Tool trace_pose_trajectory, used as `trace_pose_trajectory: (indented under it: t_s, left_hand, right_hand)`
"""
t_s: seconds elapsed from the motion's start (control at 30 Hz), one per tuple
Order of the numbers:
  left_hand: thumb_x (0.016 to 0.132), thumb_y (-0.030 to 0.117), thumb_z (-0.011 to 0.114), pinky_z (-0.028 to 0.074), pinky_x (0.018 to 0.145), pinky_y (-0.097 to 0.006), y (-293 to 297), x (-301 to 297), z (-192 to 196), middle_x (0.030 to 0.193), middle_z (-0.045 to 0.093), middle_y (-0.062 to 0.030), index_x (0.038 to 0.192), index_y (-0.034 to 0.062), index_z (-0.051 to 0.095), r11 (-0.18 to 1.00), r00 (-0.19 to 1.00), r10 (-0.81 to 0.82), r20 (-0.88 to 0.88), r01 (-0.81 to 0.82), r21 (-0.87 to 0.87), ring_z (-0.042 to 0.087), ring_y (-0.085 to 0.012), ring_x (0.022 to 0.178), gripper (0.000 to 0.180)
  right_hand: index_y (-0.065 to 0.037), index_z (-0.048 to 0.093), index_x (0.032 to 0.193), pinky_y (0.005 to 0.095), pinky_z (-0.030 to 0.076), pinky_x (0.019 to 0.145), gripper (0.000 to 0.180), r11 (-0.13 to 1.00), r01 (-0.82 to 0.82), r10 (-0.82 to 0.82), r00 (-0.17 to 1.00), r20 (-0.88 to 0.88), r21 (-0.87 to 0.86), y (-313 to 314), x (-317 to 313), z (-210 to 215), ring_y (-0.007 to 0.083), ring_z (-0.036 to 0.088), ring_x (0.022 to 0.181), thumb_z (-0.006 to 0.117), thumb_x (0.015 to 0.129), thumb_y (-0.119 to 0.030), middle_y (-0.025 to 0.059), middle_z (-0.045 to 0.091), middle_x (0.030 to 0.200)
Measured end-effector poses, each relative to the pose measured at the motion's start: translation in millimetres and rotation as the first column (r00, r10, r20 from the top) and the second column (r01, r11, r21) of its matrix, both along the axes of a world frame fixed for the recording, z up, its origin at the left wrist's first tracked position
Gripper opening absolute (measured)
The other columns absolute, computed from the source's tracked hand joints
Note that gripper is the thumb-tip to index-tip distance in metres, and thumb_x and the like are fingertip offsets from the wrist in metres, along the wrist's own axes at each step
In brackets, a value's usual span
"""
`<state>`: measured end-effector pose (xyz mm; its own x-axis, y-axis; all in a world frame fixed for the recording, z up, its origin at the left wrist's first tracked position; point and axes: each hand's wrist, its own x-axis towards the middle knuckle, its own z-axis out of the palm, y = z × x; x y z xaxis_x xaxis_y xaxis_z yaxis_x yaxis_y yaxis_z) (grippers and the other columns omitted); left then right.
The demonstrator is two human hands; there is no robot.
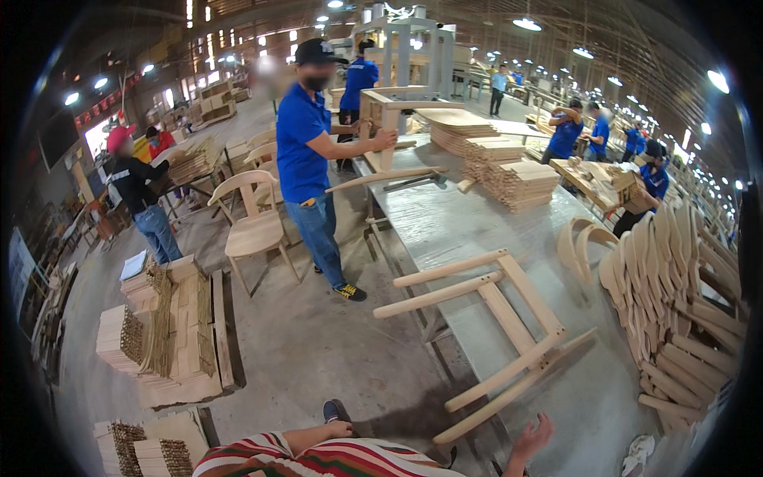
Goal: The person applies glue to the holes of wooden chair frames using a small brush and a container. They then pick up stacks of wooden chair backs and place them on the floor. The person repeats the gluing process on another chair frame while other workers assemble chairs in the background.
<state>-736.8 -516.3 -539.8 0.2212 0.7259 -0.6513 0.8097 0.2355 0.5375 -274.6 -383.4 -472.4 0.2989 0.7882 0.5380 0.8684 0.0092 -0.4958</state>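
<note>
Here, one chair frame (493, 334) — perhaps four legs.

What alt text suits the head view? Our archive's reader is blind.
A pale wooden chair frame lies on its side on a long grey workbench, just beyond the wearer's open right hand; the left hand rests by a striped sleeve. Opposite, a blue-shirted worker holds another frame.

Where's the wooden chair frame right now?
The chair frame lies on its side on the metal workbench, centre-right in the head view, just beyond the right hand and left of the curved wood stack.
</note>
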Motion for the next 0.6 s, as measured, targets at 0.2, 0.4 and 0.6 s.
trace_pose_trajectory:
  t_s: [0.2, 0.4, 0.6]
  left_hand:
    - [0.077, 0.032, 0.050, 0.045, 0.086, -0.038, -1.6, -73.1, 2.4, 0.107, 0.061, -0.0159, 0.107, 0.0077, 0.061, 0.981, 0.981, 0.192, 0.010, -0.192, 0.004, 0.057, -0.0312, 0.101, 0.040]
    - [0.077, 0.031, 0.049, 0.044, 0.088, -0.040, -7.3, -186.1, -1.0, 0.107, 0.061, -0.0143, 0.108, 0.0097, 0.061, 0.842, 0.842, 0.539, -0.019, -0.539, -0.003, 0.056, -0.0307, 0.103, 0.039]
    - [0.077, 0.030, 0.047, 0.043, 0.089, -0.041, -52.1, -295.5, 5.8, 0.109, 0.060, -0.0155, 0.105, 0.0090, 0.062, 0.766, 0.757, 0.643, -0.116, -0.635, 0.100, 0.056, -0.0310, 0.103, 0.038]
  right_hand:
    - [0.003, 0.058, 0.093, 0.0280, 0.048, 0.069, 0.013, 0.912, -0.343, 0.408, 0.693, -0.595, 0.225, 76.7, -168.5, 41.1, 0.0186, 0.060, 0.076, 0.048, 0.085, 0.001, 0.0108, 0.061, 0.080]
    - [0.004, 0.058, 0.094, 0.0247, 0.047, 0.067, 0.014, 0.708, -0.699, 0.640, 0.577, -0.507, 0.098, 116.8, -353.9, 74.4, 0.0133, 0.058, 0.071, 0.049, 0.087, -0.003, 0.0087, 0.061, 0.078]
    - [0.001, 0.060, 0.086, 0.0318, 0.046, 0.064, 0.011, 0.676, -0.734, 0.677, 0.583, -0.449, 0.065, 138.4, -453.8, 47.9, 0.0190, 0.058, 0.065, 0.053, 0.082, -0.006, 0.0115, 0.061, 0.069]
